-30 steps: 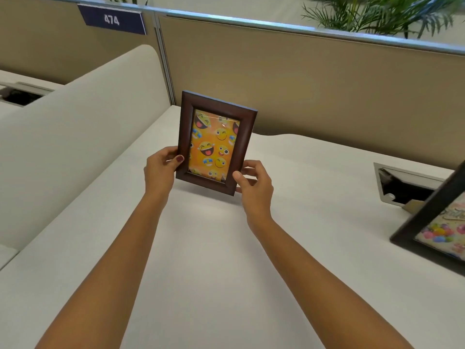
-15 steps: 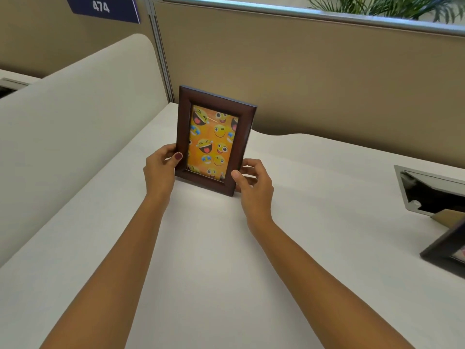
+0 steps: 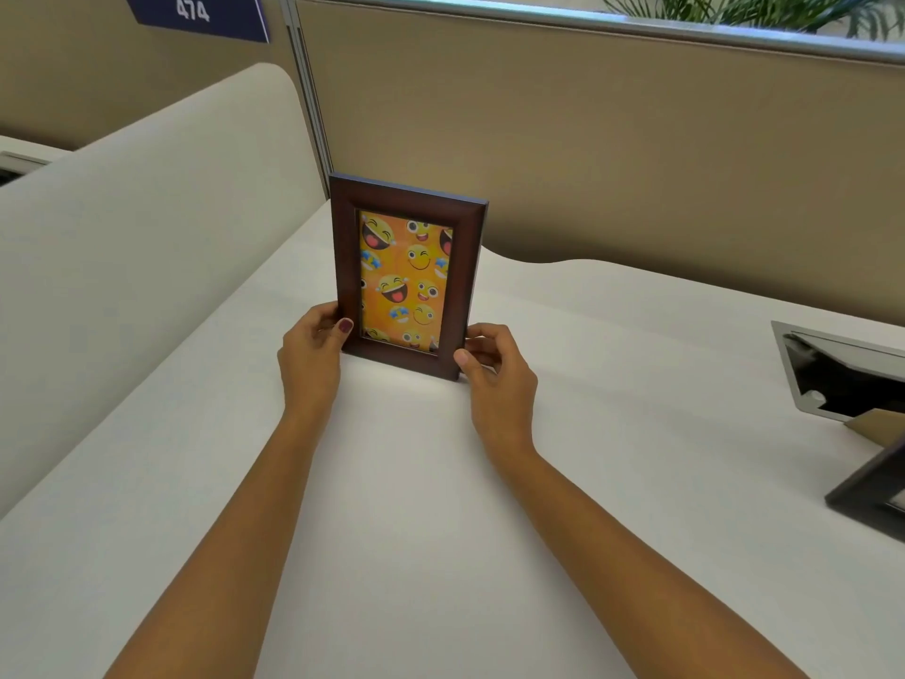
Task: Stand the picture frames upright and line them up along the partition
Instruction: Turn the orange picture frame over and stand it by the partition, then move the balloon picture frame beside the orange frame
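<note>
A dark brown picture frame [image 3: 470, 247] with an orange emoji picture stands upright on the white desk [image 3: 416, 482], its lower edge touching the surface, a short way in front of the tan partition [image 3: 612, 154]. My left hand [image 3: 313, 355] grips its lower left edge, thumb on the front. My right hand [image 3: 494, 370] pinches its lower right corner. A second dark frame [image 3: 869, 492] shows only its corner at the right edge, near the desk surface.
A low cream side divider [image 3: 137, 227] runs along the desk's left. A metal-rimmed cable cut-out [image 3: 842, 374] sits in the desk at the right. A blue sign reading 474 [image 3: 196, 12] hangs on the far partition; plant leaves [image 3: 764, 7] show behind it.
The emoji frame has come down from a tilted hold above the desk to standing straight on it. The view has shifted left, so the second frame has slid mostly out of sight.
</note>
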A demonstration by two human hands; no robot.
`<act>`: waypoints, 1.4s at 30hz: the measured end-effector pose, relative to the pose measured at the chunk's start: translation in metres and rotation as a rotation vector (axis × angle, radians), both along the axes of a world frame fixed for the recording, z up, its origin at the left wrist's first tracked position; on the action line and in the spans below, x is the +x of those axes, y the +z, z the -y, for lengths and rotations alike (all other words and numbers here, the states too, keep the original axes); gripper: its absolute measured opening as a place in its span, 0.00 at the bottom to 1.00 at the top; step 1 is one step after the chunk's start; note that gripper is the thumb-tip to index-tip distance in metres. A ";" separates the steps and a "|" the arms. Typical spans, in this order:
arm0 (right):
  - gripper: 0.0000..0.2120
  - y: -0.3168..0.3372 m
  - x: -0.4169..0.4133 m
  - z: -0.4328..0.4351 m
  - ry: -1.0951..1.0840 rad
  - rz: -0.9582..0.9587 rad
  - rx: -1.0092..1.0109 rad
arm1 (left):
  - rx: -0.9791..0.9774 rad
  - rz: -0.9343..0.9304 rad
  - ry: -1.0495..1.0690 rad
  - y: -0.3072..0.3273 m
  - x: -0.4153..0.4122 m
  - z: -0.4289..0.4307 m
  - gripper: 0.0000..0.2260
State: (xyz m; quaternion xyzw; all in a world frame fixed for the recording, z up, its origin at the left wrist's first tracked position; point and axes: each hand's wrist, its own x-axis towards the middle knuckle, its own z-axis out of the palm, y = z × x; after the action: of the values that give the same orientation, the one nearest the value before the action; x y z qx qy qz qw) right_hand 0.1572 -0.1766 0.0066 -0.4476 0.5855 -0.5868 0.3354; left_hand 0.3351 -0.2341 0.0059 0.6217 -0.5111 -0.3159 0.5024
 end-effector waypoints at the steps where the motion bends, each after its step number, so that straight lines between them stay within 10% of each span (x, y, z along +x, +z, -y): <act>1: 0.10 0.000 0.000 0.000 0.001 -0.002 -0.002 | -0.004 0.005 0.019 0.000 0.000 0.000 0.11; 20: 0.16 0.018 -0.037 -0.054 -0.206 -0.155 -0.039 | -0.190 -0.035 0.144 0.018 -0.066 -0.082 0.21; 29: 0.13 0.038 -0.141 -0.154 -0.567 -0.581 -0.165 | -0.221 -0.112 -0.270 0.037 -0.206 -0.159 0.15; 42: 0.22 0.040 -0.284 -0.228 -0.996 -0.374 -0.072 | -0.045 -0.280 -0.522 0.050 -0.341 -0.205 0.08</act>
State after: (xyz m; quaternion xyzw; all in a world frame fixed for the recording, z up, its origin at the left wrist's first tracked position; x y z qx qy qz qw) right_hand -0.1263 0.0514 0.0462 -0.2237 0.7565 -0.6048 -0.1091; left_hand -0.0060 -0.0289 0.0558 0.4084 -0.5865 -0.5054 0.4836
